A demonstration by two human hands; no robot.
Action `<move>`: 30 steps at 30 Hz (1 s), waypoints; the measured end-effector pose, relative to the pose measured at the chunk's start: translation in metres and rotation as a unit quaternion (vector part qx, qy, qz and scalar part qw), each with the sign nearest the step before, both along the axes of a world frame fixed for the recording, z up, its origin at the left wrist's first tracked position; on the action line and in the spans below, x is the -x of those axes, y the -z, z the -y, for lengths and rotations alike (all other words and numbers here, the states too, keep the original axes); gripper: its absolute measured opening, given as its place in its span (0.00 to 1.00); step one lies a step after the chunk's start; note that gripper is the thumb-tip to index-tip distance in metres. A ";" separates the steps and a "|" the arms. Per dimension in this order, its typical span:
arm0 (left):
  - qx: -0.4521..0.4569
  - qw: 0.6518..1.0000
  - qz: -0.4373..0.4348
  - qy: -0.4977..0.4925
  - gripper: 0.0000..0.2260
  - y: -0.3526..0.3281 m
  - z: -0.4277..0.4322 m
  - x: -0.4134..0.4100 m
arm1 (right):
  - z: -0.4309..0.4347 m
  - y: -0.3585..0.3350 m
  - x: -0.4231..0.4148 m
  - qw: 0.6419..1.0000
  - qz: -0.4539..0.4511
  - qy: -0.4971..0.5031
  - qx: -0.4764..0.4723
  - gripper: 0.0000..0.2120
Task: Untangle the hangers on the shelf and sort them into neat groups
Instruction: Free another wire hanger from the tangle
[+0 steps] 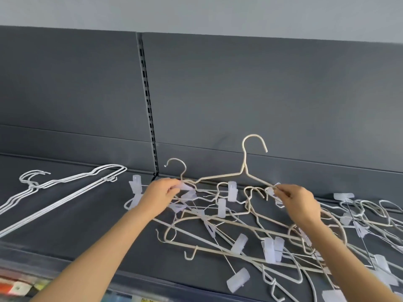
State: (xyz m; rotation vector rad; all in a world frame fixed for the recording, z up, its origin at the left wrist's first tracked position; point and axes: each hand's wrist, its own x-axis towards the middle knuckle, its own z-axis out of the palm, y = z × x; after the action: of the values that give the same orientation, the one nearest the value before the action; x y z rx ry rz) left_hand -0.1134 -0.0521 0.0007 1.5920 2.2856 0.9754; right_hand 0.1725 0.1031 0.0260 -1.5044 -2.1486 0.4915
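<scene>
Shelf (87, 225): dark grey, running left to right, closed behind by a back panel (261, 94) of the same colour with a slotted upright (148, 105) at its joint.

Tangled pile (239, 232): cream and white wire hangers with clip hangers, lying flat on the right half of the shelf. They cross one another at many angles. Hooks point several ways and no common axis can be stated.

Stack of white wire hangers (65, 184): on the left part of the shelf, well apart from the pile. They lie flat and nested, with the long axis on a diagonal from the near left edge towards the back. The hooks are at the far left.

Cream hanger (243, 171): raised upright above the back of the pile. Its hook points up and opens to the right, and its long axis runs left to right along the back panel.

Left hand (161, 194): at the left end of the raised hangers. The fingers (173, 184) and thumb are closed together on a translucent clip (186, 188), just below a silver hook (182, 167).

Right hand (298, 201): its fingers (283, 190) are drawn together, pinching the right shoulder of the cream hanger. The exact point of contact is partly hidden by a clip there.
</scene>
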 end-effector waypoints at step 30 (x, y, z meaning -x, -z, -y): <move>0.108 0.990 0.085 0.007 0.14 0.021 -0.036 0.003 | -0.002 -0.031 -0.039 0.976 -0.164 0.126 -0.065 0.10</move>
State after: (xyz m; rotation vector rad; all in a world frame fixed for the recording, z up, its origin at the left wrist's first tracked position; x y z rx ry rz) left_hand -0.1167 -0.0157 -0.0204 1.3802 2.1774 0.7955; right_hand 0.2110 0.1056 0.0574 -1.4790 -1.6784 0.4626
